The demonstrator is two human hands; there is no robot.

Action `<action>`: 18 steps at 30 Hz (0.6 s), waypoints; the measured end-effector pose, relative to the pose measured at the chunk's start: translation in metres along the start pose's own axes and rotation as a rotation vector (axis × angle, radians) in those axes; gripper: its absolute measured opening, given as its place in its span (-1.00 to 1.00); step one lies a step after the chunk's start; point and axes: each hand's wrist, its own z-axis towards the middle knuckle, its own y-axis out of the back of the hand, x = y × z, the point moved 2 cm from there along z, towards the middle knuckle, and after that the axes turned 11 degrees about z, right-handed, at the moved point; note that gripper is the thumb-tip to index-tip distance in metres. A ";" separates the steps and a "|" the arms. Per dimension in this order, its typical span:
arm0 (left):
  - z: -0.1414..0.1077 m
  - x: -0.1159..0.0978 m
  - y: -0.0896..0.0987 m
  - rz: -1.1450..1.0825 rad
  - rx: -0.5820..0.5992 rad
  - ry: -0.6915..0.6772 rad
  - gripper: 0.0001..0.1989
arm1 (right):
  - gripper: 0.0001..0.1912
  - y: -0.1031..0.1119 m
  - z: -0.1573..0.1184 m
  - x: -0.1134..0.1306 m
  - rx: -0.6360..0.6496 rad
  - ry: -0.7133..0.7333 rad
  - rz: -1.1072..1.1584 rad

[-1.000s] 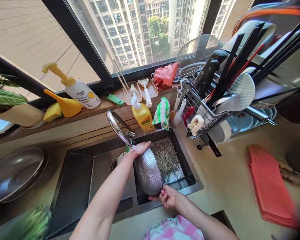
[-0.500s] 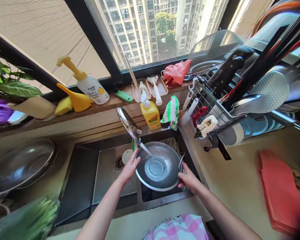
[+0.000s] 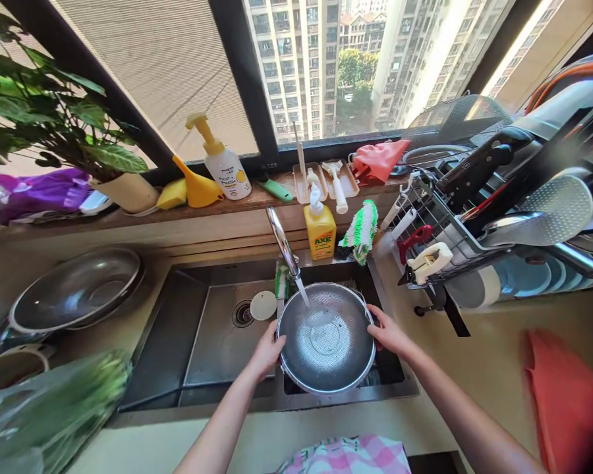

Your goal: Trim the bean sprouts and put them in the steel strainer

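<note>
A round perforated metal colander (image 3: 326, 362) is held over the right basin of the sink. My left hand (image 3: 267, 349) grips its left rim, thumb on top. On the opposite side my right hand (image 3: 388, 331) is closed on the right rim, its fingers partly hidden. From the chrome faucet (image 3: 280, 240) a stream of water falls into the back left part of the colander. A green and white brush or cloth (image 3: 282, 282) stands behind the colander's left edge, beside a pale round disc (image 3: 263, 305) in the left basin.
Behind the sink stand a yellow AXE soap bottle (image 3: 320, 234) and a green-white cloth (image 3: 363, 230). A dish rack (image 3: 454, 240) with utensils crowds the right. A large metal pan lid (image 3: 76, 289) and bagged greens (image 3: 74, 401) lie left; a red cloth (image 3: 563, 401) lies right.
The view has shifted left. The colander has turned in my hands, and both hands still hold its rim. Water now lands nearer its back left edge.
</note>
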 end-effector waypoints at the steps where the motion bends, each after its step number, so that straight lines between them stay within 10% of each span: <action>1: -0.002 -0.005 0.004 0.018 -0.058 -0.037 -0.58 | -0.47 -0.004 0.000 -0.005 -0.008 -0.007 0.044; 11: -0.025 -0.011 0.062 0.139 -0.311 -0.008 -0.50 | -0.89 -0.076 0.029 -0.031 0.140 -0.113 0.286; 18: -0.037 0.008 0.036 -0.282 0.101 0.211 -0.30 | -0.83 -0.053 0.035 -0.008 0.128 0.014 0.057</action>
